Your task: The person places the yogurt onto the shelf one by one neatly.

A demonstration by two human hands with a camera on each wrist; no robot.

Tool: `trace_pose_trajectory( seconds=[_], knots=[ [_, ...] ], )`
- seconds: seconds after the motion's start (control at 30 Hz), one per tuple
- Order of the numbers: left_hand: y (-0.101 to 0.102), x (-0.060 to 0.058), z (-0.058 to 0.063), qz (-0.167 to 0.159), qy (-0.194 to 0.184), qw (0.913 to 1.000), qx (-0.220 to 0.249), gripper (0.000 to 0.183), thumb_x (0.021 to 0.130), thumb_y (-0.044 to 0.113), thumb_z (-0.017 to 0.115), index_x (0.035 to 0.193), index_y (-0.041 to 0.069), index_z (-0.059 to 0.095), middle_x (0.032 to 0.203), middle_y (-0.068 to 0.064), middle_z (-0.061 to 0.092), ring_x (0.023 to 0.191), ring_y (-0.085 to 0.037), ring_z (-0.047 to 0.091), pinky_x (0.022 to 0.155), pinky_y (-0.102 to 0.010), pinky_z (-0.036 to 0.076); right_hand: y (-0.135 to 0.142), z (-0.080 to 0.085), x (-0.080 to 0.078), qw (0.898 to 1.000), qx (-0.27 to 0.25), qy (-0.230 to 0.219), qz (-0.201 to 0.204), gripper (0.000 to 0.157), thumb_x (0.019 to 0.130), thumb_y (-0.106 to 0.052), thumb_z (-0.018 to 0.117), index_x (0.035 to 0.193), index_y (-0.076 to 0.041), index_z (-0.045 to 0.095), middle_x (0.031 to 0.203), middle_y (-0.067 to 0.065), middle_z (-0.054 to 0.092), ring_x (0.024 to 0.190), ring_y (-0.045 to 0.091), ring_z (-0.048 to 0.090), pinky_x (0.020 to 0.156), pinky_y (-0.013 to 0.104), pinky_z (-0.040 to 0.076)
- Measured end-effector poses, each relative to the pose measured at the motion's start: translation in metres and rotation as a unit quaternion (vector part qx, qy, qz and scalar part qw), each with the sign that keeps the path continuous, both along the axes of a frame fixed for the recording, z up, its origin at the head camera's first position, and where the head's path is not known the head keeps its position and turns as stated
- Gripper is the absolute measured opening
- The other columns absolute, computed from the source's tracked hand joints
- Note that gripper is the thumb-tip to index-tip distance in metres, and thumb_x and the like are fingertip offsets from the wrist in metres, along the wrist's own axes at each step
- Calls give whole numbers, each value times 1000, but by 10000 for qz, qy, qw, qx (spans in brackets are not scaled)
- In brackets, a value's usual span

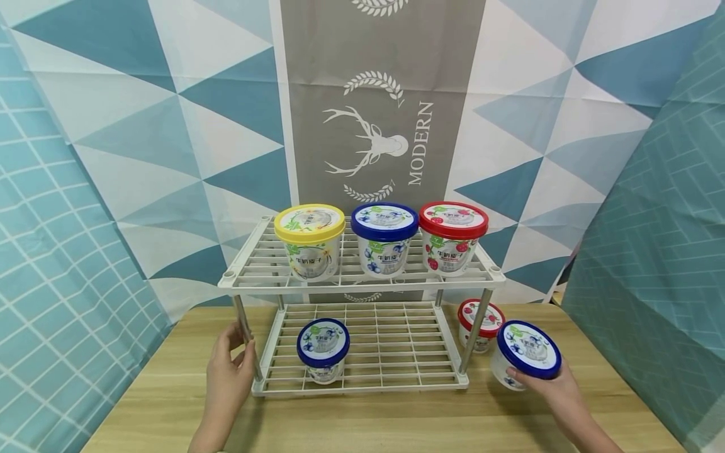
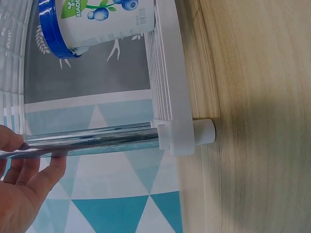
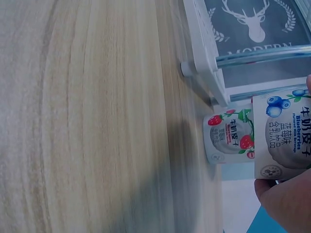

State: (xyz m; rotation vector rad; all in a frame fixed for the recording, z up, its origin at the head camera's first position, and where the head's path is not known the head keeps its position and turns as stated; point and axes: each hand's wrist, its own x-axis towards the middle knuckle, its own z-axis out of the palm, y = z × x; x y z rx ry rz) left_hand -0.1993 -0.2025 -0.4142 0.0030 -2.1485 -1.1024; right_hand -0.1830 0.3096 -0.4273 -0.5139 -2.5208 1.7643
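Note:
My left hand (image 1: 229, 371) grips the front left metal post (image 2: 97, 141) of a white two-tier rack (image 1: 362, 289), thumb on one side and fingers on the other. On the right, my right hand (image 1: 557, 393) holds a large blueberry tub (image 1: 529, 349) with a dark blue lid, slightly tilted. The right wrist view shows that tub's base raised above the tabletop. Behind it, beside the rack, a smaller strawberry tub (image 1: 481, 324) with a red lid stands on the table. A small blue-lidded blueberry tub (image 1: 324, 346) sits on the lower shelf's left part.
Along the upper shelf stand a yellow-lidded tub (image 1: 311, 245), a blue-lidded tub (image 1: 385, 242) and a red-lidded tub (image 1: 453, 242). The rack stands on a wooden table (image 1: 362, 421). A patterned cloth (image 1: 379, 145) hangs behind, with tile-patterned sheets at both sides.

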Motion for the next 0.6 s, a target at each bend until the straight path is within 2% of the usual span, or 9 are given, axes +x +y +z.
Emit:
trace_pose_trajectory(
  seconds=[0.1,0.17,0.23,0.3,0.37,0.47,0.6],
  knots=[
    [0,0,-1,2,50,10000,17,36,86,-9,57,120,-8,46,104,-20,56,96,-34,59,77,-12,56,-2,1,2,10000,-23,21,37,114,78,-32,76,149,-5,-10,151,29,10,136,47,19,113,59,27],
    [-1,-1,-1,-9,92,10000,27,36,85,-9,57,120,-9,46,104,-20,56,96,-34,59,76,3,47,-4,2,3,10000,-12,24,68,114,78,-32,76,149,-5,-10,151,29,10,136,48,19,112,59,28],
    [-1,-1,-2,-25,131,9999,36,36,85,-10,57,119,-10,46,104,-21,56,96,-35,59,75,9,41,-5,3,4,10000,-6,33,72,114,78,-31,76,149,-5,-9,151,29,11,136,47,19,112,59,28],
    [-1,-1,-2,-6,149,9999,8,36,85,-10,57,119,-10,46,104,-21,56,96,-35,59,75,2,48,-6,3,5,10000,5,-8,72,114,78,-31,76,149,-5,-9,151,29,11,136,48,19,112,60,28],
    [-1,-1,-2,19,139,9999,-25,36,85,-10,57,119,-10,46,104,-21,56,96,-35,59,76,-13,56,-8,3,6,9999,-15,-77,86,115,78,-32,76,149,-5,-10,151,30,10,136,49,18,112,60,28],
    [-1,-1,-2,42,120,9999,-65,36,85,-9,57,120,-9,46,104,-21,56,95,-35,59,78,-36,56,-10,3,8,9998,-36,-144,124,115,78,-33,76,148,-5,-11,151,30,10,136,50,18,111,60,29],
    [0,0,-1,8,68,10000,-41,36,86,-9,56,121,-9,46,105,-21,55,96,-37,59,79,-42,55,-13,2,10,9997,-46,-156,164,115,78,-33,76,149,-5,-11,151,30,10,135,50,18,111,60,29]
  ],
)
